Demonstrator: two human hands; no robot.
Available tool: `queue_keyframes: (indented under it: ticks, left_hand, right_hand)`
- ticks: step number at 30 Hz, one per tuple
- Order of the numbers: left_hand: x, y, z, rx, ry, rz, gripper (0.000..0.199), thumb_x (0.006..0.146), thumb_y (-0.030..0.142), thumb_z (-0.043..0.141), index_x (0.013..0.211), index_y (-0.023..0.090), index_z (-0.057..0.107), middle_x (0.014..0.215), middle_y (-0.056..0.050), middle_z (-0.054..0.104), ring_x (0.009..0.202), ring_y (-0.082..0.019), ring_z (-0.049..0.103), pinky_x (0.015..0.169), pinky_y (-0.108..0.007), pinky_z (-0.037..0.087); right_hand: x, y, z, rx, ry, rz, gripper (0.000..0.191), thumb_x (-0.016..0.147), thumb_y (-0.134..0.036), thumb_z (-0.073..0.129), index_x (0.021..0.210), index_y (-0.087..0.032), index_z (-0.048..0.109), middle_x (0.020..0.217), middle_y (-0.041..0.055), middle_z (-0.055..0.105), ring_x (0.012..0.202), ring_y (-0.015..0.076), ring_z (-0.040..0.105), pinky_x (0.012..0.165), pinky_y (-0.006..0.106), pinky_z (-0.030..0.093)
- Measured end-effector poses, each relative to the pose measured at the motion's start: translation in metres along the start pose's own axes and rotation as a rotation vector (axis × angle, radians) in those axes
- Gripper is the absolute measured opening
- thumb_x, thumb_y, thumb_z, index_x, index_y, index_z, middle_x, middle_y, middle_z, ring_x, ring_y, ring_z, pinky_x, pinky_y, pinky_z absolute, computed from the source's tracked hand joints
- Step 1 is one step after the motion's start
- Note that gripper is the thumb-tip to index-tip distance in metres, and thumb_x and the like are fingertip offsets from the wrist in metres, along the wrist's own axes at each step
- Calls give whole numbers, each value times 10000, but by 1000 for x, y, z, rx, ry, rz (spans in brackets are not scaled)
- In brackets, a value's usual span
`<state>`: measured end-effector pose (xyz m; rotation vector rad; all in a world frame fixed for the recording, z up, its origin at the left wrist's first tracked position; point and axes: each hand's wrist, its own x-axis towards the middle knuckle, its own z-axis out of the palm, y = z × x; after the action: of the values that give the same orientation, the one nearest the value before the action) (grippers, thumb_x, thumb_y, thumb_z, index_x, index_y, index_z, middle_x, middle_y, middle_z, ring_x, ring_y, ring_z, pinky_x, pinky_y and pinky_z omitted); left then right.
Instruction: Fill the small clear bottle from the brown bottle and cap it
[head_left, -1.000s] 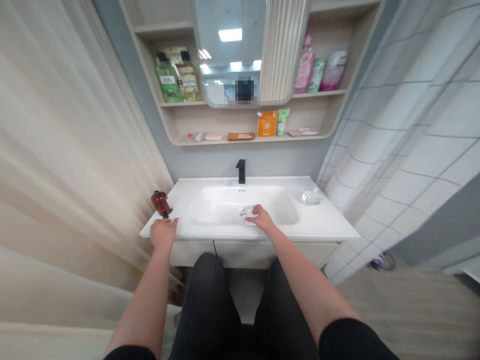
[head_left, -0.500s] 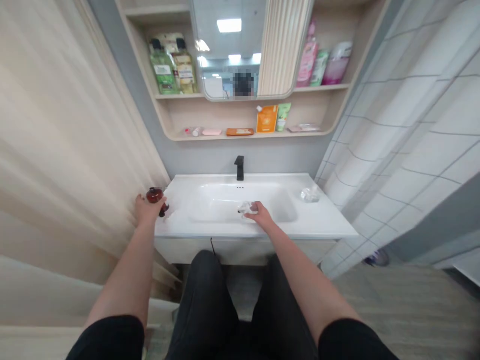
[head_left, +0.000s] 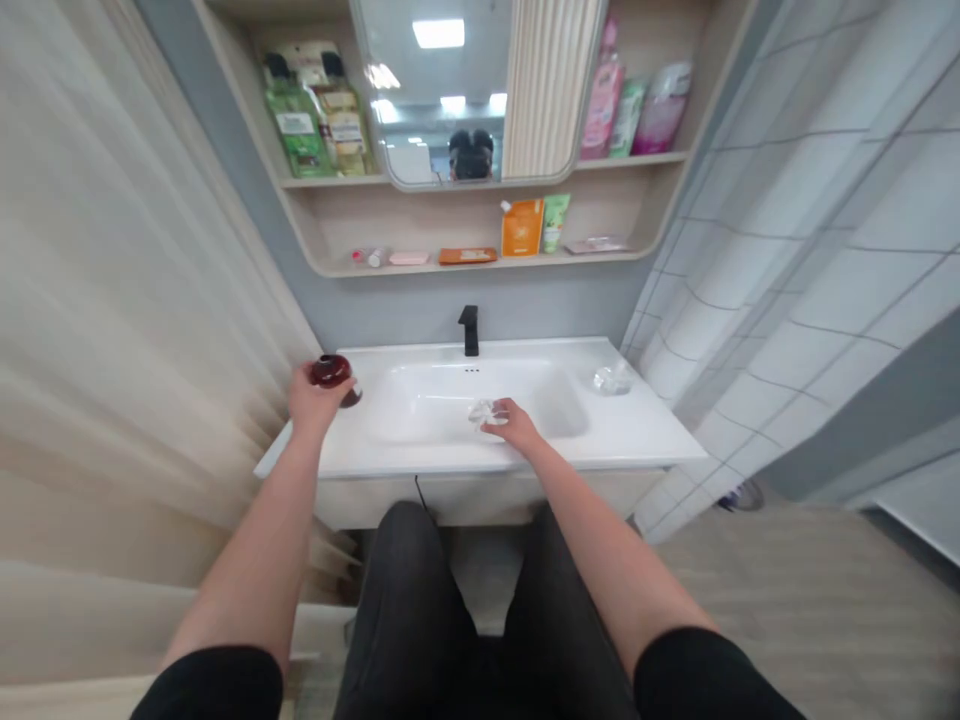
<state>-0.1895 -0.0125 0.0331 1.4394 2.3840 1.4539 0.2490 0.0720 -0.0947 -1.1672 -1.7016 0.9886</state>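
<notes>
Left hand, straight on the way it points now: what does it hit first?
Likely the grey wall behind the counter, the brown bottle in the left hand leading. Depth is unclear from one view; if the hand is high, the shelf edge could come first.

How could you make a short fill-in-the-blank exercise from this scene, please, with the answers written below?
1. The left hand holds the bottle, and the ____ hand holds a clear item.
2. The tap has the colour ____.
3. The pouch beside the green tube has the colour ____.

Missing words: right; black; orange.
</notes>
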Motion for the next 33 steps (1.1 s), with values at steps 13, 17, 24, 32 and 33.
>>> queue_keyframes:
  ticks: [13,17,24,32,33]
  left_hand:
    - [-117,69,144,-249,-280,237,850,721,365,994,1473,268,610,1373,-93,770,1232,-312,756,1113,-459,592]
    - [-123,65,160,-126,-288,347,877,758,373,977,1533,234,591,1466,-135,721,1344,-341,703,1176,-470,560]
    - [-128,70,155,59,-301,538,798,850,346,894,1570,218,575,1478,-132,714,1345,-343,683,1163,-449,546]
    - [-136,83,144,217,-276,630,619,948,345,779,1538,243,621,1508,-136,698,1353,-342,660,1138,-471,499]
    - [-136,83,144,228,-272,634,601,956,337,765,1534,248,625,1513,-137,694,1359,-341,653,1146,-473,488]
  right_hand:
    - [-1,2,-1,-79,-51,-37,718,663,-441,1009,1256,-254,651,1182,70,775,1122,272,759,1013,427,584]
    - [-2,-1,1,-118,-79,-16,789,682,-400,1009,1362,-274,629,1184,66,774,1103,258,762,987,405,585]
    - [-4,-3,6,-157,-115,-40,831,686,-393,1017,1413,-295,625,1211,59,772,1099,257,759,1000,400,581]
    - [-3,-4,5,-162,-124,-33,836,690,-366,1022,1422,-287,627,1228,68,772,1061,249,765,975,390,593]
    - [-3,-4,5,-161,-125,-32,838,687,-360,1023,1422,-285,628,1225,68,773,1054,248,766,970,389,595]
